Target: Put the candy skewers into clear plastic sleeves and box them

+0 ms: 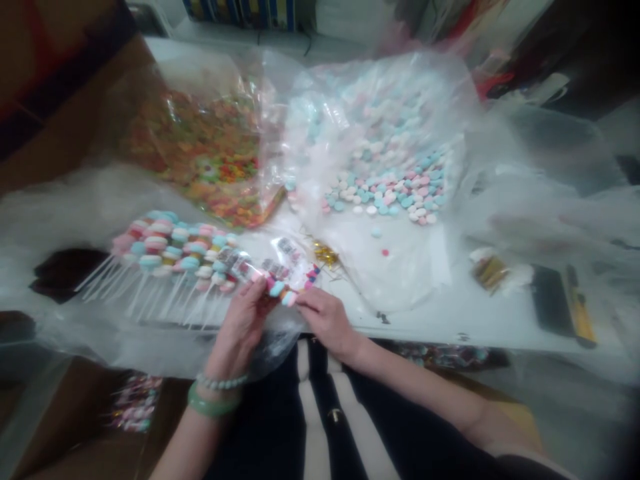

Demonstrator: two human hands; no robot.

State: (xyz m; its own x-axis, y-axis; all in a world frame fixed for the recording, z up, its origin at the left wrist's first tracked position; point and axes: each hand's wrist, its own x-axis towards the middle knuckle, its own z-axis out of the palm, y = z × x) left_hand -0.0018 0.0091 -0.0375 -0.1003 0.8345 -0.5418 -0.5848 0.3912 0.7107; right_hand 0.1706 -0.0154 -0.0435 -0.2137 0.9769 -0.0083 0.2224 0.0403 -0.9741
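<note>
Near the table's front edge, a candy stick (283, 293) of pastel blue, white and pink pieces is held level between my hands. My left hand (243, 317) is closed around its left end, and my right hand (327, 320) pinches its right end. Just behind my fingers lie small clear wrappers (287, 253) with printed labels and bright pink and blue patches. A bunch of gold twist ties (326, 253) rests beyond my right hand. To the left of my left hand, many candy sticks (165, 243) are piled on plastic, their white sticks toward me.
Large clear bags of orange-green candies (200, 153) and pastel candies (400, 187) lie at the back. On the right are a dark flat block (550, 300) and a yellow-handled tool (581, 310). Below the table edge, a cardboard box (65, 407) holds wrapped candy.
</note>
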